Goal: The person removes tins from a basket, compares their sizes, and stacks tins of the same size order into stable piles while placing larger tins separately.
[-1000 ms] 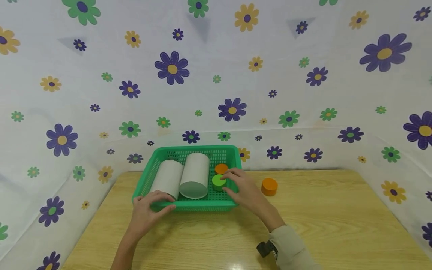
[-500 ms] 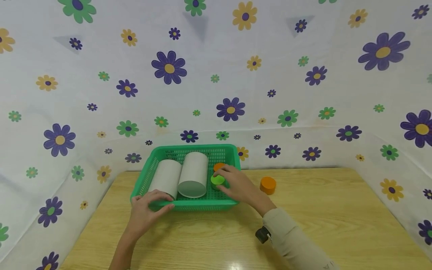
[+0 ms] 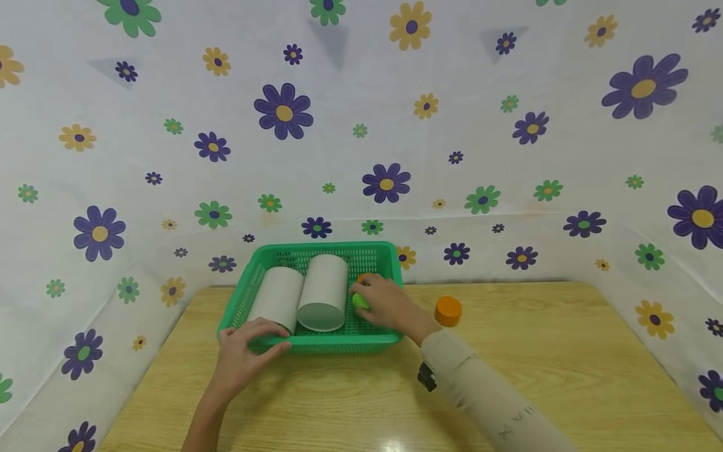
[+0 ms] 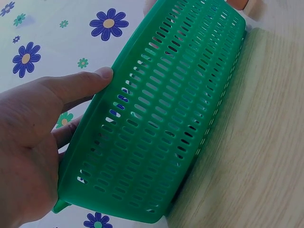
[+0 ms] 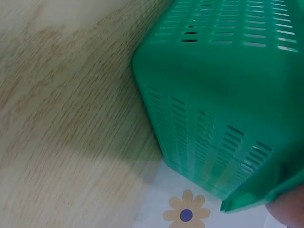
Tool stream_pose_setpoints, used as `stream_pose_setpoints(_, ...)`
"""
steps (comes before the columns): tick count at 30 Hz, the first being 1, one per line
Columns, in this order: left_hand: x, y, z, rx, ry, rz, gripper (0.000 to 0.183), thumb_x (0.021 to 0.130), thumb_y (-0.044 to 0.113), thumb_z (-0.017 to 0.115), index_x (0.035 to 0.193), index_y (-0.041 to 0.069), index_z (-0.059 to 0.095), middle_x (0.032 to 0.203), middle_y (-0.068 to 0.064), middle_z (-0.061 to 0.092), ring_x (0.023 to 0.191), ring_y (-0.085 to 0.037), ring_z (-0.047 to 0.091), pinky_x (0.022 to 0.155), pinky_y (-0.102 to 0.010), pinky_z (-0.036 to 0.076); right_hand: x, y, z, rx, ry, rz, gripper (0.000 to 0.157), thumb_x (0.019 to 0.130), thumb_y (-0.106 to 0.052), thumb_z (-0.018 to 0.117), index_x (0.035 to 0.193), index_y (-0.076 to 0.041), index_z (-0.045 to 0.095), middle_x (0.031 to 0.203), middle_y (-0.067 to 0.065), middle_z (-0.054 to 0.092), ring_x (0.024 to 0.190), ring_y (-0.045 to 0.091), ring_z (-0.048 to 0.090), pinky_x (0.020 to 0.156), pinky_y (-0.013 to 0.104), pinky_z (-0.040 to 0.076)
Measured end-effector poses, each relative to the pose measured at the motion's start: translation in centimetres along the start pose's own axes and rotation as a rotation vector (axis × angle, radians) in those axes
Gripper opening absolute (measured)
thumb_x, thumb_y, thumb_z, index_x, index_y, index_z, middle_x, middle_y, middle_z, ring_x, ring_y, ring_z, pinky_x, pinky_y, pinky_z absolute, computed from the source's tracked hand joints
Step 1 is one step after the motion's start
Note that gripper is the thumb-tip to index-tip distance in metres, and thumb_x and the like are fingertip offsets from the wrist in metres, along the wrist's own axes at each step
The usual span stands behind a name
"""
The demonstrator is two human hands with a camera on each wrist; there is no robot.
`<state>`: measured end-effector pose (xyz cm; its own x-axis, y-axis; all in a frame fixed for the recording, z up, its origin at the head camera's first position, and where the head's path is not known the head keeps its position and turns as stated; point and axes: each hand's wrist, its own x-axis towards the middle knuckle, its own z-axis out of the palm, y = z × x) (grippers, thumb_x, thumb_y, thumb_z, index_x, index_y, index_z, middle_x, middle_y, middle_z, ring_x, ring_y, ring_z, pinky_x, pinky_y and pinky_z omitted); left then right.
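Observation:
A green plastic basket [image 3: 316, 341] with slotted walls stands on the table. My left hand [image 3: 243, 355] grips its near-left rim. In the left wrist view the thumb of the left hand [image 4: 42, 114] presses the rim from outside, with the fingers behind the rim. Reaching over the basket's right side, my right hand [image 3: 390, 306] holds a short bright-green cylinder [image 3: 360, 302], mostly covered by the fingers. Just behind it, a short orange cylinder [image 3: 364, 277] is partly hidden by the same hand. The right wrist view catches only a bit of the right hand [image 5: 289, 206].
Two large white cylinders [image 3: 278, 298] lie side by side in the basket's left and middle. Another short orange cylinder [image 3: 448, 311] stands on the wooden table [image 3: 536, 358], right of the basket. A flower-printed white sheet [image 3: 339, 157] hangs behind and at the sides.
My right hand has moved left and closed its fingers over the green cylinder, covering more of it and of the orange one behind. The left hand stays on the rim.

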<state>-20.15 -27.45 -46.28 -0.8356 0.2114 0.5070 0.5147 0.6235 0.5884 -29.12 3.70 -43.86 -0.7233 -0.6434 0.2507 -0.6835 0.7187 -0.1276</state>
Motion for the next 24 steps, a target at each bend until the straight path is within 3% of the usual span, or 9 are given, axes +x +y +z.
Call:
stream_pose_setpoints(4,0.0,0.0,0.0,0.0,0.002,0.013,0.017,0.081,0.021,0.088,0.094,0.025,0.077,0.098,0.018,0.07,0.099,-0.008,0.063,0.08,-0.045,0.014,0.6,-0.3,0.0,-0.092,-0.092,0.047,0.042,0.092,-0.028,0.08,0.129,-0.016,0.065,0.132,0.012,0.061,0.121,0.031,0.059,0.086,0.045,0.055)
stream_pose_setpoints(14,0.1,0.0,0.0,-0.008,0.006,0.027,0.018,0.081,0.018,0.089,0.095,0.021,0.078,0.097,0.017,0.071,0.098,-0.008,0.063,0.079,-0.045,0.013,1.5,-0.6,0.5,-0.264,-0.191,0.07,0.047,0.095,-0.031,0.076,0.139,-0.019,0.062,0.133,0.011,0.059,0.119,0.029,0.059,0.085,0.04,0.055)
stream_pose_setpoints(19,0.1,0.1,0.0,-0.002,0.007,0.027,0.019,0.081,0.019,0.089,0.094,0.025,0.077,0.098,0.018,0.071,0.098,-0.008,0.063,0.079,-0.045,0.014,1.6,-0.5,0.8,-0.29,-0.222,0.084,0.048,0.095,-0.031,0.076,0.139,-0.021,0.061,0.136,0.011,0.058,0.119,0.028,0.058,0.089,0.041,0.054)
stream_pose_setpoints(24,0.0,0.0,0.0,-0.001,0.009,0.026,0.022,0.08,0.019,0.09,0.094,0.029,0.076,0.098,0.018,0.07,0.098,-0.008,0.063,0.08,-0.045,0.014,1.6,-0.4,1.1,-0.28,-0.214,0.067,0.046,0.094,-0.032,0.077,0.136,-0.022,0.062,0.132,0.011,0.059,0.109,0.025,0.06,0.084,0.038,0.055)
